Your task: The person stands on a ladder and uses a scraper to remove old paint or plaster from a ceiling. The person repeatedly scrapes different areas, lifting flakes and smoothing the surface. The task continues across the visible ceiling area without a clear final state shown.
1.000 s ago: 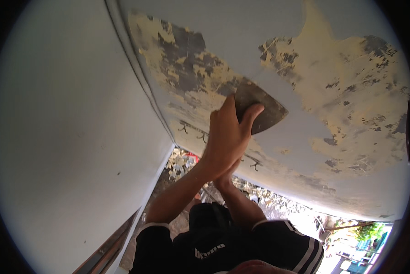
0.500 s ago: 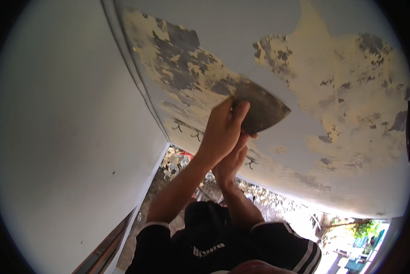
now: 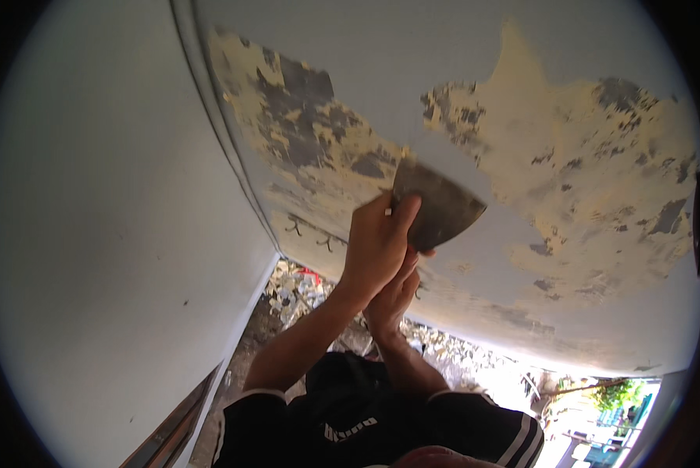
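Observation:
A wide putty knife [image 3: 442, 204] with a dull, stained metal blade lies against the patchy wall [image 3: 568, 179]. My left hand [image 3: 377, 243] is closed round its narrow end, the thumb laid along the blade. Just below, my right hand [image 3: 395, 298] is closed too, partly behind the left, with fingertips at the blade's lower corner. The handle is hidden by my hands. Yellowish filler and dark grey bare spots mark the wall on both sides of the blade.
A smooth pale wall [image 3: 108, 203] meets the patchy one at a corner seam on the left. Small dark hooks [image 3: 325, 243] sit low on the patchy wall. Debris and dry leaves [image 3: 291, 292] cover the ground. Green plants [image 3: 617, 394] show at lower right.
The whole view has shifted, so wall, hands and putty knife all appear lower. Against the wall patches the blade stays in nearly the same place, and both hands keep their hold.

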Tool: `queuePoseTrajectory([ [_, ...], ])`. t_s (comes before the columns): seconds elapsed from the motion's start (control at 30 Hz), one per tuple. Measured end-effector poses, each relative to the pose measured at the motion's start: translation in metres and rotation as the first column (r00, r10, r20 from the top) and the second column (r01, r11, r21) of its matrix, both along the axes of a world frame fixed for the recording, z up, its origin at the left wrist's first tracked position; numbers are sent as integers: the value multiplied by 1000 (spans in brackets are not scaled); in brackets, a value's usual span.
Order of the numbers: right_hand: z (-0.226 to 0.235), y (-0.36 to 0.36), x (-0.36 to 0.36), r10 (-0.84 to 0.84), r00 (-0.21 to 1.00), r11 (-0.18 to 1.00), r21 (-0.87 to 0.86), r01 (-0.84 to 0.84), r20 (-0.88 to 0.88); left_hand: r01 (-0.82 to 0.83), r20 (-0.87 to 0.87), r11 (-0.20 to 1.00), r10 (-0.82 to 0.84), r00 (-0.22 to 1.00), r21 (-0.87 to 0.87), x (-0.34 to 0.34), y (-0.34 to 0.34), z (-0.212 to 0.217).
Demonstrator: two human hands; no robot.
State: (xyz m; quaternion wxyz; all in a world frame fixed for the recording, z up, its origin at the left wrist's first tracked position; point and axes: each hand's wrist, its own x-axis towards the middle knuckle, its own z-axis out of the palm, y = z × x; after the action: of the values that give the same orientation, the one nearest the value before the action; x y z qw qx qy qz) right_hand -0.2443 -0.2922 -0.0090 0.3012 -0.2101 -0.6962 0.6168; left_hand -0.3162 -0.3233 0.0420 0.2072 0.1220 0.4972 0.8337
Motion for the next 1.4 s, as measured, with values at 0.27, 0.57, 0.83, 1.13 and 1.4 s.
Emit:
queuePoseTrajectory([
  [0.27, 4, -12, 2, -12, 1000, 999, 37, 13, -23, 76, 35, 997, -77, 996, 29, -5, -10, 22],
  [0.57, 1, -11, 6, -69, 994, 995, 69, 74, -79, 144, 101, 983, -156, 983, 118, -4, -8, 18],
  [0.83, 7, -7, 1, -58, 995, 988, 138, 68, -76, 79, 27, 990, -82, 996, 118, -4, -7, 27],
  [1.13, 26, -6, -9, -90, 984, 991, 86, 104, -157, 64, -69, 998, -63, 996, 18, -7, -2, 46],
  [1.4, 10, 0, -3, -46, 996, 996, 69, 52, -79, 80, -4, 995, -80, 997, 67, -7, -3, 37],
])
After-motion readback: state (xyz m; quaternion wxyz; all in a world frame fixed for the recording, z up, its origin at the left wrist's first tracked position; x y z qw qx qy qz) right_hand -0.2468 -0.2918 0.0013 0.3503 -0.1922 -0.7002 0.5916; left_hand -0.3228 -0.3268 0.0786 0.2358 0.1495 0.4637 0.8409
